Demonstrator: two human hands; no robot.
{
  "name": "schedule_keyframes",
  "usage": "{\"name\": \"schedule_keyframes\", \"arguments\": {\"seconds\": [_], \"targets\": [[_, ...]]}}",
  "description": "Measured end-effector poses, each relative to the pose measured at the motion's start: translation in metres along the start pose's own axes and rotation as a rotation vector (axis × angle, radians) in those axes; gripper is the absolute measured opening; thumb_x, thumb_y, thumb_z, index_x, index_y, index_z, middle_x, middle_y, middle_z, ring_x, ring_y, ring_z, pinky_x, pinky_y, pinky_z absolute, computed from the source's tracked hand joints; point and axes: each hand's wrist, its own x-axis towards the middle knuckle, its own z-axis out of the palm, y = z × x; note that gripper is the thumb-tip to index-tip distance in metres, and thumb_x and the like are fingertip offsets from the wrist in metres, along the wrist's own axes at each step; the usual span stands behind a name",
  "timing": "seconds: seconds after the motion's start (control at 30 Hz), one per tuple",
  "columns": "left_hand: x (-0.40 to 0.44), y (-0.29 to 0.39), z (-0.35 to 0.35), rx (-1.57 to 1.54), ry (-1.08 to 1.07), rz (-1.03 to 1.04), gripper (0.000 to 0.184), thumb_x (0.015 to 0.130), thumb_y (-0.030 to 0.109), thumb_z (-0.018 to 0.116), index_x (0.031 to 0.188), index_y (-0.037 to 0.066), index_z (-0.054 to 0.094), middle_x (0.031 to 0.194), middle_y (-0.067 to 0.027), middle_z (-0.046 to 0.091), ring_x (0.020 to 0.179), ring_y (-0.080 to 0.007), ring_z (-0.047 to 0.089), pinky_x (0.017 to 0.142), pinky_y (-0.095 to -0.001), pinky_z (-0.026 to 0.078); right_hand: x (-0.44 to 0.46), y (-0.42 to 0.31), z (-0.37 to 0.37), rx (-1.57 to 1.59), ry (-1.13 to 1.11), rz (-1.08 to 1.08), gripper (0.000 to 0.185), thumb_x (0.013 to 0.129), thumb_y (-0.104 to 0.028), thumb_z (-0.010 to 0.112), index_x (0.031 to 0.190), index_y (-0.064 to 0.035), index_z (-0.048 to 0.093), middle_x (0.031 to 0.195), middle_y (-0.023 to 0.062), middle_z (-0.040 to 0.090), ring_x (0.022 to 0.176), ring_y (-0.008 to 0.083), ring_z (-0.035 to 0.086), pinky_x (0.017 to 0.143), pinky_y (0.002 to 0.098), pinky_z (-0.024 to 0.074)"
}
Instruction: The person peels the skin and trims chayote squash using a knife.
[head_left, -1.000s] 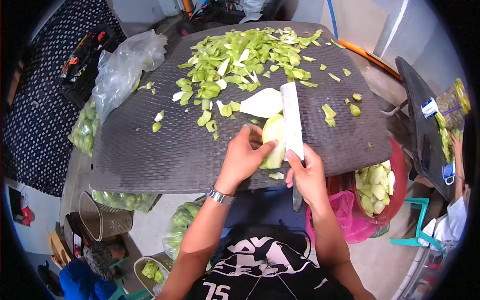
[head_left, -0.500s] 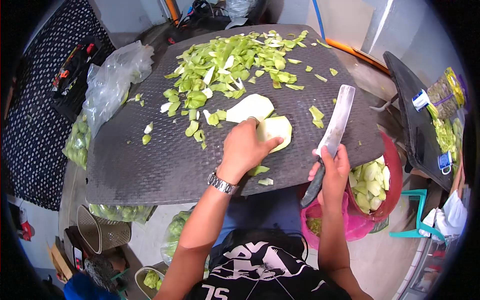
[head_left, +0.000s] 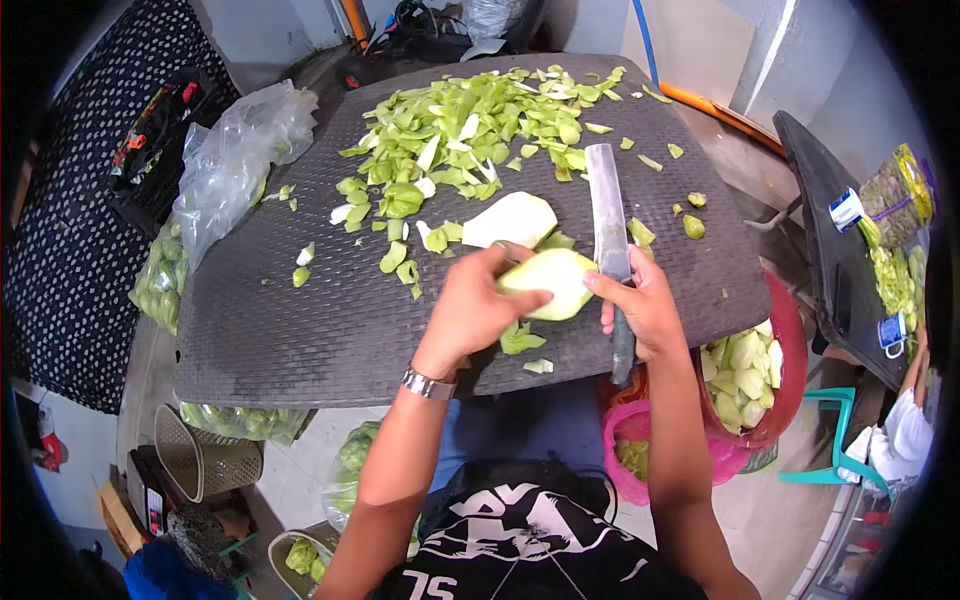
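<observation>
My left hand [head_left: 482,303] grips a pale green peeled vegetable half [head_left: 558,285] between thumb and fingers over the dark woven table [head_left: 290,340]. In my right hand [head_left: 640,303] is a knife [head_left: 608,205], its wide blade pointing away from me and its dark handle toward me; the thumb is beside the vegetable half. Another pale vegetable half [head_left: 510,218] lies just beyond my left hand. Green peelings [head_left: 470,120] are heaped at the far side, with loose scraps [head_left: 520,340] near the front edge.
A clear plastic bag [head_left: 235,150] lies on the table's left. Below its right edge stand a red basin [head_left: 790,370] of pale pieces and a pink bag [head_left: 625,480]. Woven baskets [head_left: 195,455] are at lower left. People are partly visible at lower left and far right.
The knife has swung away from the vegetable to the right, then come back beside it. The vegetable half was set down, then lifted and turned in my left hand.
</observation>
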Motion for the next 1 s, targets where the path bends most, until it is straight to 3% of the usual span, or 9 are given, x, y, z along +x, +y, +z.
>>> {"name": "schedule_keyframes", "arguments": {"seconds": [0.17,0.2,0.27,0.37,0.4,0.53,0.67,0.87,1.0], "targets": [[-0.017,-0.005,0.015,-1.136,0.259,-0.028,0.037,0.098,0.021,0.071,0.126,-0.003,0.063,0.116,-0.0121,0.073,0.105,-0.0226,0.071,0.099,-0.0401,0.056,-0.031,0.000,0.057,0.236,-0.059,-0.030,0.025,0.097,-0.012,0.075,0.115,-0.0042,0.060,0.094,0.0046,0.069,0.053,0.0070,0.054,0.044,0.0250,0.0446],[-0.020,-0.011,0.014,-1.286,0.245,-0.090,0.037,0.102,0.022,0.062,0.128,-0.003,0.061,0.121,-0.0153,0.070,0.114,-0.0278,0.069,0.103,-0.0451,0.054,-0.034,-0.004,0.067,0.229,-0.092,-0.021,0.023,0.098,-0.013,0.074,0.115,-0.0039,0.060,0.095,0.0044,0.069,0.053,0.0062,0.053,0.044,0.0241,0.0441],[-0.028,-0.019,0.006,-1.380,0.182,-0.118,0.038,0.101,0.022,0.062,0.130,-0.003,0.060,0.123,-0.0162,0.070,0.116,-0.0312,0.068,0.103,-0.0480,0.054,-0.039,-0.004,0.073,0.082,-0.112,-0.036,0.028,0.100,-0.017,0.072,0.120,-0.0020,0.061,0.095,0.0078,0.070,0.060,0.0115,0.060,0.053,0.0277,0.0508],[-0.039,-0.019,-0.002,-1.512,0.244,-0.104,0.040,0.100,0.018,0.063,0.134,-0.002,0.056,0.129,-0.0174,0.067,0.121,-0.0343,0.065,0.109,-0.0523,0.050,-0.049,-0.002,0.079,-0.591,0.126,-0.541,0.038,0.097,-0.019,0.074,0.128,-0.0019,0.060,0.098,0.0135,0.071,0.076,0.0219,0.069,0.070,0.0348,0.0567],[-0.044,-0.020,-0.007,-1.566,0.259,-0.071,0.041,0.099,0.016,0.063,0.135,-0.001,0.055,0.130,-0.0171,0.066,0.122,-0.0336,0.065,0.109,-0.0518,0.050,-0.057,-0.010,0.081,-0.704,0.160,-0.551,0.050,0.093,-0.024,0.078,0.134,-0.0025,0.058,0.108,0.0194,0.069,0.095,0.0347,0.071,0.084,0.0424,0.0563],[-0.046,-0.022,-0.012,-1.619,0.326,-0.069,0.036,0.102,0.019,0.059,0.134,0.003,0.056,0.131,-0.0178,0.065,0.124,-0.0333,0.064,0.111,-0.0528,0.049,-0.066,-0.001,0.094,-0.731,0.049,-0.502,0.065,0.090,-0.036,0.081,0.138,-0.0029,0.054,0.122,0.0232,0.066,0.103,0.0438,0.069,0.088,0.0487,0.0563],[-0.053,-0.028,-0.004,-1.768,0.199,-0.126,0.048,0.107,0.039,0.055,0.133,-0.001,0.056,0.133,-0.0220,0.064,0.122,-0.0367,0.063,0.108,-0.0490,0.050,-0.072,0.010,0.105,-0.841,0.008,-0.696,0.113,0.077,-0.076,0.073,0.153,0.0018,0.041,0.123,0.0281,0.069,0.098,0.0443,0.075,0.073,0.0480,0.0620],[-0.063,-0.039,-0.002,-1.711,0.224,-0.073,0.046,0.106,0.039,0.057,0.132,0.001,0.060,0.130,-0.0170,0.068,0.120,-0.0296,0.066,0.106,-0.0445,0.052,-0.070,0.009,0.104,-0.919,-0.080,-0.720,0.110,0.083,-0.077,0.066,0.157,-0.0007,0.038,0.101,0.0231,0.076,0.083,0.0407,0.077,0.065,0.0468,0.0614],[-0.063,-0.030,0.002,-1.675,0.373,-0.121,0.042,0.103,0.040,0.061,0.124,0.003,0.064,0.121,-0.0153,0.072,0.112,-0.0280,0.070,0.100,-0.0438,0.056,-0.070,0.010,0.113,-0.951,-0.040,-0.686,0.107,0.085,-0.076,0.066,0.157,-0.0021,0.039,0.102,0.0229,0.076,0.082,0.0394,0.077,0.065,0.0463,0.0608]]}}
